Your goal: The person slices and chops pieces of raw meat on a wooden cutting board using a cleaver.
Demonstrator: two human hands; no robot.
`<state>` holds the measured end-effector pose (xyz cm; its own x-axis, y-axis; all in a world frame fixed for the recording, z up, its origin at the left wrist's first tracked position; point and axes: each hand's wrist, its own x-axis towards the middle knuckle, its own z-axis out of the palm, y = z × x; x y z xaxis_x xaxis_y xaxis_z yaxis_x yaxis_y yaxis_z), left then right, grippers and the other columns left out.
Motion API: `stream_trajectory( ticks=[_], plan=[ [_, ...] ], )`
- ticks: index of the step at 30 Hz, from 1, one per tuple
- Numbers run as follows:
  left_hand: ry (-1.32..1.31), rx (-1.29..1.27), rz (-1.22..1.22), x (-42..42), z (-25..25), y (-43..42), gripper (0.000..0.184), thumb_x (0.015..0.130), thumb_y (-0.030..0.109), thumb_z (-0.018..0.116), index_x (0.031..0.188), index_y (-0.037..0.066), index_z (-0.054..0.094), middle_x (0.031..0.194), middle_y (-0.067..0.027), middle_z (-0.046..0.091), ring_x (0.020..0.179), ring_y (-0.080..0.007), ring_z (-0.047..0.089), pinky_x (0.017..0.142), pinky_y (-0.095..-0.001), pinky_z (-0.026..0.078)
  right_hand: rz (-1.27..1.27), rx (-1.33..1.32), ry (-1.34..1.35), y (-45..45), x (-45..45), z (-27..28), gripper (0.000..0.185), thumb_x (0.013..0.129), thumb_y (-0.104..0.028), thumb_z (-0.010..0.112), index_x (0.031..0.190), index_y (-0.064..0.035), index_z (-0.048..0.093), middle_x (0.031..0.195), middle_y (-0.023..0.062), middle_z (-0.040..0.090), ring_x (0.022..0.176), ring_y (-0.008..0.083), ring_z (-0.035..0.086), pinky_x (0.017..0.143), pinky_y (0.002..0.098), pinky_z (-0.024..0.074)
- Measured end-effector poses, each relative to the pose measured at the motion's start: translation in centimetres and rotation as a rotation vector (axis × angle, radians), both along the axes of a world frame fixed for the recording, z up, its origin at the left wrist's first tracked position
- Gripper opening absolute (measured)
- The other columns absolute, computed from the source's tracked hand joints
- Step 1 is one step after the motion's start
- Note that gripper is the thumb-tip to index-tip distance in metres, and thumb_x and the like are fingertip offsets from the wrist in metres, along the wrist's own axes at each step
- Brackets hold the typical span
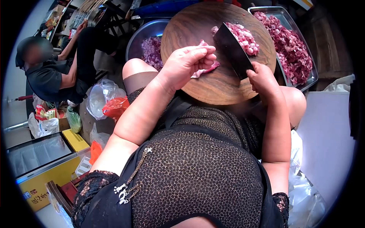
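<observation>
A round wooden chopping block (228,91) stands before my knees. My right hand (263,80) is wrapped round the handle of a dark cleaver (235,53), its broad blade slanting over the block beside a heap of diced meat (245,39). Over the block's left part, my left hand (191,62) is closed in a pinch on a small piece of meat (204,43), which shows above the fingertips. A larger strip of pink meat (207,70) lies on the wood just below that hand, partly hidden by it.
To the right, a metal tray (313,76) holds much cut meat. Left of the block, a metal bowl (134,45) has pale purple chopped pieces. Another person (57,72) sits at the left. Plastic bags (102,97) and a yellow-framed freezer (45,155) are lower left.
</observation>
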<state>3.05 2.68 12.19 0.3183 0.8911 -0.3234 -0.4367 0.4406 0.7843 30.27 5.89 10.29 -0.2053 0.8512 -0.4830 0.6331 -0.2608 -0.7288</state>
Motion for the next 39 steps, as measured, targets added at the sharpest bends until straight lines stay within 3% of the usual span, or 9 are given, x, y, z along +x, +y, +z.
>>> stream_trajectory(
  ticks=[6, 8, 20, 24, 27, 29, 34, 36, 39],
  plan=[
    [0.092, -0.001, 0.048, 0.7, 0.4, -0.2, 0.030, 0.099, 0.017, 0.059, 0.122, -0.001, 0.065, 0.101, -0.0059, 0.071, 0.088, -0.0113, 0.066, 0.082, -0.0251, 0.054, 0.008, -0.003, -0.012, 0.1, 0.0, 0.1, 0.011, 0.090, -0.011, 0.049, 0.090, -0.0006, 0.054, 0.058, 0.0030, 0.050, 0.046, 0.0140, 0.050, 0.044, 0.0324, 0.0456],
    [0.101, -0.002, 0.078, 0.8, 0.4, -0.2, 0.025, 0.098, 0.014, 0.062, 0.116, -0.002, 0.066, 0.098, -0.0112, 0.072, 0.087, -0.0176, 0.070, 0.083, -0.0281, 0.058, 0.011, -0.003, -0.020, 0.1, -0.1, 0.1, 0.011, 0.090, -0.011, 0.049, 0.090, -0.0006, 0.054, 0.058, 0.0032, 0.050, 0.046, 0.0141, 0.050, 0.044, 0.0324, 0.0460],
    [0.060, -0.041, 0.105, 1.2, 0.4, -0.2, 0.027, 0.093, 0.008, 0.067, 0.116, -0.005, 0.065, 0.099, -0.0106, 0.071, 0.088, -0.0169, 0.070, 0.082, -0.0255, 0.058, 0.014, 0.004, -0.015, 0.1, -0.1, 0.2, 0.012, 0.089, -0.010, 0.048, 0.090, -0.0004, 0.055, 0.058, 0.0042, 0.050, 0.045, 0.0143, 0.050, 0.043, 0.0330, 0.0458],
    [0.067, -0.049, 0.098, 1.2, 0.5, -0.3, 0.027, 0.093, 0.008, 0.068, 0.116, -0.005, 0.065, 0.099, -0.0101, 0.071, 0.088, -0.0168, 0.070, 0.082, -0.0258, 0.058, 0.016, -0.001, -0.025, 0.2, 0.0, 0.1, 0.012, 0.089, -0.011, 0.049, 0.090, 0.0004, 0.055, 0.057, 0.0044, 0.050, 0.045, 0.0149, 0.050, 0.043, 0.0338, 0.0456],
    [0.055, -0.051, 0.138, 0.9, -0.2, 0.0, 0.029, 0.094, 0.012, 0.067, 0.120, 0.001, 0.066, 0.095, -0.0045, 0.072, 0.081, -0.0116, 0.066, 0.073, -0.0247, 0.054, 0.017, 0.023, -0.017, 0.1, 0.0, 0.2, 0.013, 0.089, -0.011, 0.050, 0.090, 0.0013, 0.055, 0.056, 0.0048, 0.050, 0.046, 0.0155, 0.051, 0.044, 0.0341, 0.0461],
    [0.063, 0.047, 0.238, -1.1, -0.9, 1.2, 0.023, 0.094, 0.015, 0.068, 0.112, 0.001, 0.068, 0.091, -0.0050, 0.071, 0.079, -0.0119, 0.066, 0.074, -0.0249, 0.055, 0.002, -0.008, 0.009, 0.0, 0.1, -0.4, 0.012, 0.092, -0.011, 0.052, 0.093, 0.0006, 0.057, 0.058, 0.0024, 0.049, 0.046, 0.0126, 0.049, 0.043, 0.0313, 0.0435],
    [0.427, 0.161, 0.394, -3.0, -3.4, 5.2, 0.023, 0.091, 0.019, 0.073, 0.106, 0.002, 0.071, 0.090, -0.0046, 0.071, 0.078, -0.0106, 0.064, 0.072, -0.0245, 0.053, -0.014, 0.036, 0.013, -0.8, 0.0, 0.0, 0.012, 0.094, -0.011, 0.054, 0.092, 0.0002, 0.057, 0.059, -0.0006, 0.048, 0.047, 0.0091, 0.047, 0.043, 0.0278, 0.0406],
    [0.845, 0.269, 0.253, -3.2, -5.9, 6.9, 0.024, 0.090, 0.020, 0.074, 0.106, 0.002, 0.073, 0.090, -0.0013, 0.072, 0.082, -0.0100, 0.065, 0.075, -0.0228, 0.052, -0.028, 0.080, 0.020, -0.8, 0.2, -0.5, 0.013, 0.094, -0.012, 0.055, 0.091, 0.0001, 0.058, 0.059, -0.0006, 0.048, 0.048, 0.0087, 0.047, 0.043, 0.0277, 0.0408],
    [1.185, 0.554, 0.069, -2.7, -8.3, 8.5, 0.025, 0.086, 0.023, 0.074, 0.104, 0.006, 0.075, 0.100, -0.0105, 0.071, 0.093, -0.0222, 0.068, 0.085, -0.0328, 0.053, -0.035, 0.058, 0.035, -0.7, 0.1, -0.8, 0.013, 0.094, -0.012, 0.055, 0.090, 0.0003, 0.059, 0.059, -0.0003, 0.049, 0.048, 0.0088, 0.048, 0.043, 0.0272, 0.0415]
  ],
)
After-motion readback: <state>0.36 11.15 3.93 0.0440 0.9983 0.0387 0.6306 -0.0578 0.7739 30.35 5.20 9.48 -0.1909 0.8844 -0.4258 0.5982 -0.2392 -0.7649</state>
